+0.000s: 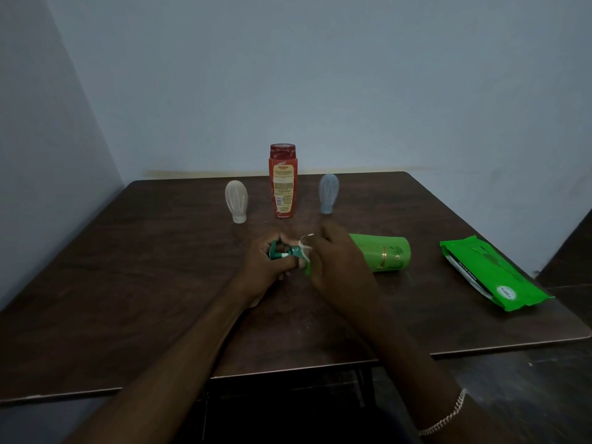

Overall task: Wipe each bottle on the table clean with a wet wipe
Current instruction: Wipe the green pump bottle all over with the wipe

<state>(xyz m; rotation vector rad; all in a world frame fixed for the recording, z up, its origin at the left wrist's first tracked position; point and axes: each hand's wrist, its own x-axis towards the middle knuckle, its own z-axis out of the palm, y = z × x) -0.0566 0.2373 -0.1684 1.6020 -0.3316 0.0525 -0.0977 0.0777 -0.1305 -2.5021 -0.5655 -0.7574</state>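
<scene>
A green pump bottle (384, 254) lies on its side on the dark wooden table (128, 283), its base to the right. My left hand (269, 267) grips its teal pump head (278, 253). My right hand (336, 264) holds a white wet wipe (304, 248) against the bottle's neck and covers the bottle's upper part. Behind stand a red bottle (282, 181), a whitish upside-down bottle (236, 201) to its left and a grey-blue upside-down bottle (328, 193) to its right.
A green pack of wet wipes (490, 277) lies flat near the table's right edge. The table's far edge meets a pale wall, and a second wall closes the left side. A bracelet circles my right wrist.
</scene>
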